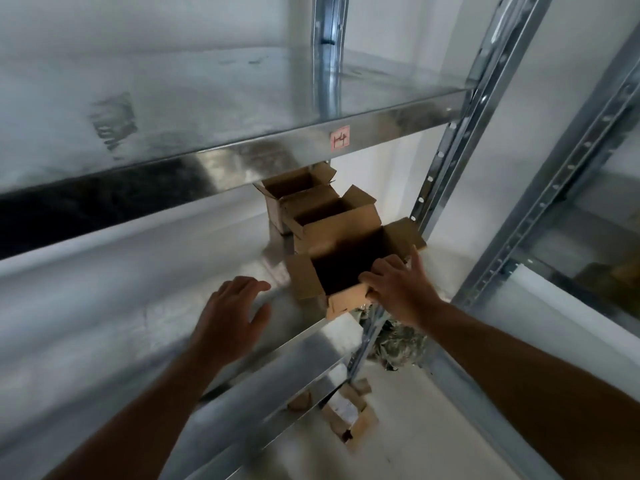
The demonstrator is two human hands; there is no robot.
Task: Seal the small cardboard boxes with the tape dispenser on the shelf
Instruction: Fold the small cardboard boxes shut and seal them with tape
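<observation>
The right hand [398, 292] is laid on the near right corner of the nearest box [346, 265], with its fingers curled over the near rim and the thumb spread towards the right flap, so the box is held by that corner alone. The left hand [232, 313] is released, with fingers spread and relaxed, over bare metal just left of the box. Whether it touches the shelf [138, 271] cannot be told.

The held box stands with all four flaps open at the front right corner of the shelf, its near wall right at the front edge. Behind it, along the right edge, a middle box [332, 220] is set close against it, and a far box [294, 188] stands behind that, partly hidden under the upper shelf [207, 98]. Both are also open. No tape dispenser is seen anywhere, so nothing has been sealed yet.

The main risk is judged to lie at the front edge. The box looks empty and light, and a pull on one corner could drag it past the lip and drop it towards the loose cartons [346, 414] seen below. A grip on thin card could also crease or tear a flap, leaving a poor seam for the tape. If the box is slid or twisted, the middle box may be dragged or knocked askew. If the flaps are folded with one hand only, they could spring back up.
</observation>
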